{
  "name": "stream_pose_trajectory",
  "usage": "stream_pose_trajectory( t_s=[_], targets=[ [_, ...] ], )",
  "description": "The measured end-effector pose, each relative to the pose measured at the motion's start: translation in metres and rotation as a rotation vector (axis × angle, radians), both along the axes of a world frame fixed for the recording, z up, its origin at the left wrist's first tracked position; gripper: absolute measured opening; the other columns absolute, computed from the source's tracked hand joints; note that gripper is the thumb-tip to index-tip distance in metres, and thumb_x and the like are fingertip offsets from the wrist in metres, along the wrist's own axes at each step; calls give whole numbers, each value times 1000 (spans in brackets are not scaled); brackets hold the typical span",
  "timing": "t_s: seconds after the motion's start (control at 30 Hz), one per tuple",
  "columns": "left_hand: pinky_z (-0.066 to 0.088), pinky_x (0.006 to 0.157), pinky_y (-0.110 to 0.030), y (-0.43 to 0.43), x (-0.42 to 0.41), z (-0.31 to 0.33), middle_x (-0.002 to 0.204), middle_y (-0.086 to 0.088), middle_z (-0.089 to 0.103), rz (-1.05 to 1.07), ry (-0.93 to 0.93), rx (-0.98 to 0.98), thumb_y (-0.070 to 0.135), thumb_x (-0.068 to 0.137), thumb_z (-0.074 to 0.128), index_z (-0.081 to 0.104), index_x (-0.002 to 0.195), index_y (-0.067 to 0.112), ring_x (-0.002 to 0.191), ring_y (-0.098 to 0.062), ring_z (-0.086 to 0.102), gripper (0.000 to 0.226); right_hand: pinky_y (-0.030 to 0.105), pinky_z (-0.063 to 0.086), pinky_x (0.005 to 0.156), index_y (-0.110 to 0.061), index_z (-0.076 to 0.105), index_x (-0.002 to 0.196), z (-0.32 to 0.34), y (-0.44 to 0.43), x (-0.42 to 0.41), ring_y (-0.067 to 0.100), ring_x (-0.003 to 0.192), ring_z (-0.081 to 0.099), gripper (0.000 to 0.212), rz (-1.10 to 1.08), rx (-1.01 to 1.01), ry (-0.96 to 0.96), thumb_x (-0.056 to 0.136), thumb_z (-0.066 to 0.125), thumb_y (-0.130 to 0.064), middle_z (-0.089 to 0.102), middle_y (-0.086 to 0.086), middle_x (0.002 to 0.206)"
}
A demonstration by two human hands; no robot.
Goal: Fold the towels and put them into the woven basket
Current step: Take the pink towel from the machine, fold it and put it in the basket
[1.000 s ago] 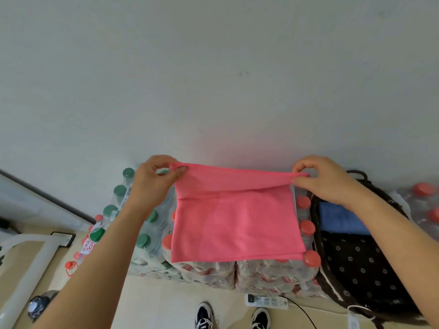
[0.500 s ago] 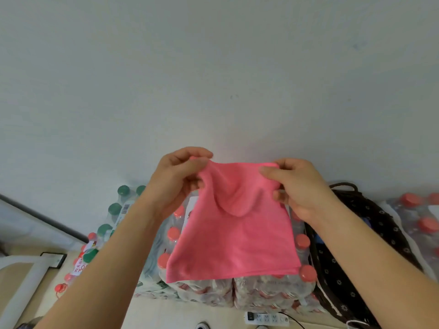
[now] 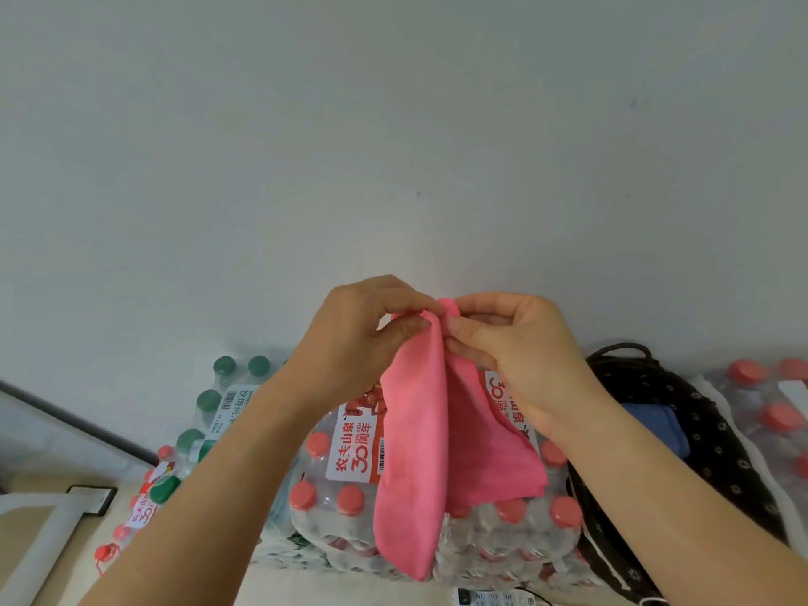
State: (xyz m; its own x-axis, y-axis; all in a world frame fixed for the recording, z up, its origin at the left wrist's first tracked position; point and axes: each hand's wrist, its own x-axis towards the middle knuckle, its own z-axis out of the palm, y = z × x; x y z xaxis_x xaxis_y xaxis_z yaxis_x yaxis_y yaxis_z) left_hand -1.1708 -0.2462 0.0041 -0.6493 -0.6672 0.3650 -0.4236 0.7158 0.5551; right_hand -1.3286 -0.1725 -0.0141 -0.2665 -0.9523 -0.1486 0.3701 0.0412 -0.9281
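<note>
Closest to me, at chest height, both hands meet on the pink towel [image 3: 441, 435], which hangs free in the air in front of the packs of water bottles [image 3: 345, 487]. My left hand [image 3: 363, 338] pinches the top edge between thumb and curled fingers, and my right hand [image 3: 516, 343] pinches the same gathered edge just beside it, knuckles almost touching; neither is spread. Below the pinch the cloth drops in two loose flaps, one long and narrow, the other wider and angled toward the right. I judge it light, soft and floppy, with no stiffness to hold a crease, so it wants holding by the matched corners at the top, with the fold line allowed to fall by its own weight. It looks slightly grippy, not slick, so a light pinch should do. Farther off to the right, near the wall [image 3: 393, 124], sits the dark woven basket [image 3: 726, 470] with a blue towel [image 3: 656, 426] already lying inside; the pink one is not yet in it.
</note>
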Motion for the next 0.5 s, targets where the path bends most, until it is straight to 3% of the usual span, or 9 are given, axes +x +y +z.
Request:
stream_pose_trajectory(
  t_s=[0.1,0.27,0.37,0.5],
  targets=[
    [48,81,-13,4,-3,6,84,20,69,61,86,74,14,81,75,72,89,28,84,3,65,16,30,58,79,-2,72,92,4,3,1,25,85,72,13,-8,-16,83,80,71,0,74,17,88],
    [45,77,-6,6,-5,15,80,19,69,70,79,80,17,77,78,69,83,33,81,5,65,19,38,58,83,-9,74,87,8,5,2,26,83,72,12,-41,-25,200,80,71,0,75,12,83],
    [49,74,-9,8,-7,19,76,19,69,90,71,79,20,77,79,71,81,29,76,4,65,13,39,57,85,-8,74,87,10,6,2,27,85,72,8,-30,-50,205,82,70,-3,75,12,83],
    [55,70,-23,8,-9,23,72,12,70,104,72,90,27,76,79,71,80,23,69,-2,67,10,30,56,83,-10,74,89,15,6,-1,20,85,71,11,28,-117,285,79,74,-7,75,7,85]
  ],
)
